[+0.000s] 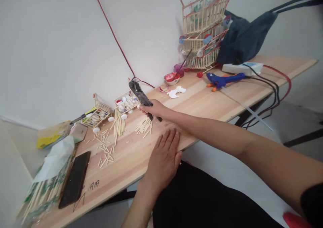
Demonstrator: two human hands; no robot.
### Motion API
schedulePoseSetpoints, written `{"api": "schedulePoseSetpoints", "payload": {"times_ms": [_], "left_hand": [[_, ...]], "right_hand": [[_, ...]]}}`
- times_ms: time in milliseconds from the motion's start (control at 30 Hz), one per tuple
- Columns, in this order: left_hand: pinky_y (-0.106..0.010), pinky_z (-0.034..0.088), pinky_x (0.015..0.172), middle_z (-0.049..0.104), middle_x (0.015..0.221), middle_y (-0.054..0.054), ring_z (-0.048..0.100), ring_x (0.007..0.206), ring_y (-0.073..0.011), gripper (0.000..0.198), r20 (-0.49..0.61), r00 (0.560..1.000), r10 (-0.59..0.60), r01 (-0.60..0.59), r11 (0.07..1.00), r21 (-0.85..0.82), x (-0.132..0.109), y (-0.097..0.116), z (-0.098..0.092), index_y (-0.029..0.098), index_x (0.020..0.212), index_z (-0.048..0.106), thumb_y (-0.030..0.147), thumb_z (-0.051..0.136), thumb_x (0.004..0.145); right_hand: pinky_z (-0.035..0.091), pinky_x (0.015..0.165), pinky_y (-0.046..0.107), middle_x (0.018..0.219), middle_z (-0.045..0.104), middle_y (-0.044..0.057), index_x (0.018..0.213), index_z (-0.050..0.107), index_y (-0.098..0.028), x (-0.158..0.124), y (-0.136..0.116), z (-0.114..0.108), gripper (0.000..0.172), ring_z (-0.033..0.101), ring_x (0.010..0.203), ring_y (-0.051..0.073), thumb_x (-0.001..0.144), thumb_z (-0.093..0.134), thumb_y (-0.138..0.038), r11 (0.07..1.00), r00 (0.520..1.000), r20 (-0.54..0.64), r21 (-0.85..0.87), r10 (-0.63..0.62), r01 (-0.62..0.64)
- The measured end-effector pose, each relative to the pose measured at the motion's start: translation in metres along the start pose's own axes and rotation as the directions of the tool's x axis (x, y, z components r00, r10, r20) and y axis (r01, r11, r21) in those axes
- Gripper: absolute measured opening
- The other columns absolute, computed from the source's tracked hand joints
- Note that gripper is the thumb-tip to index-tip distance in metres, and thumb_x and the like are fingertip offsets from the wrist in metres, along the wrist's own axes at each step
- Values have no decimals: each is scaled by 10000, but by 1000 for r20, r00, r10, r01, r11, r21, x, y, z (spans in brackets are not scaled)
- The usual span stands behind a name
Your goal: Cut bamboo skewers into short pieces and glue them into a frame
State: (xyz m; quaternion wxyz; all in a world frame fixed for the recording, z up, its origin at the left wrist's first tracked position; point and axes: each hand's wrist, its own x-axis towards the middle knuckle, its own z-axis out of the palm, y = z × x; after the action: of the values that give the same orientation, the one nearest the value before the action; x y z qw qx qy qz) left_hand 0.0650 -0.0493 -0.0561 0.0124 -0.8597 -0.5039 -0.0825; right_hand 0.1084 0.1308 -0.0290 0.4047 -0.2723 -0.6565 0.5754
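My right hand (155, 108) is wrapped around a pair of black pliers (140, 92), whose wide head points up and to the left above the table. The ends of two handles show below my fingers. My left hand (165, 147) lies flat at the table's front edge, palm down, fingers stretched out. A small fan of cut wooden sticks (143, 126) lies just beneath the pliers. Left of it are a bundle of longer sticks (119, 124) and scattered short pieces (107, 157).
Small stick-built carts (97, 115) with white caps stand by the wall. A phone (75, 179) and bagged sticks (42, 194) lie at left. Farther right are a red paint bowl (172, 78), a blue glue gun (225, 79), cables, stacked stick baskets (202, 29) and a dark bag (246, 36).
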Motion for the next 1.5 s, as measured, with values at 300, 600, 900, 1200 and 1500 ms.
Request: {"api": "schedulePoseSetpoints", "payload": {"times_ms": [300,600,900,1200,1500], "left_hand": [[-500,296,1110,125,1578,-138,175,1438,-286,718,-147,968,-204,167,958,-234,-30,-18,-5,254,1500,136,312,520,895],[-363,444,813,639,935,-77,566,924,-230,154,-209,905,-370,248,859,-447,-45,-9,-11,193,740,625,309,606,840],[-229,392,559,553,583,20,472,521,-100,289,-257,558,-789,183,419,-889,-4,-77,-44,155,860,708,422,609,815],[-273,459,658,634,632,-14,576,638,-149,236,-284,505,-815,157,410,-898,30,-88,-17,142,749,706,377,687,726],[-226,394,539,593,548,17,501,504,-97,236,-154,596,-788,123,279,-952,20,-89,-16,149,671,621,366,696,725]], "right_hand": [[443,483,204,609,611,7,705,634,-128,-4,-7,3,144,536,474,85,775,639,-254,1000,999,32,0,26,-26],[439,503,189,643,609,13,752,632,-121,-4,-1,3,187,546,534,86,782,628,-305,999,999,41,-42,-17,19],[413,494,198,599,536,-21,874,615,-124,-11,-14,-3,259,505,525,92,787,614,-368,995,986,130,33,-101,97],[435,658,219,753,622,5,892,620,-125,-13,-6,3,226,573,723,127,770,601,-314,973,967,184,-116,-179,202],[420,685,224,767,600,-8,866,590,-125,-12,4,4,223,558,752,138,763,595,-324,948,915,312,-105,-255,300]]}}
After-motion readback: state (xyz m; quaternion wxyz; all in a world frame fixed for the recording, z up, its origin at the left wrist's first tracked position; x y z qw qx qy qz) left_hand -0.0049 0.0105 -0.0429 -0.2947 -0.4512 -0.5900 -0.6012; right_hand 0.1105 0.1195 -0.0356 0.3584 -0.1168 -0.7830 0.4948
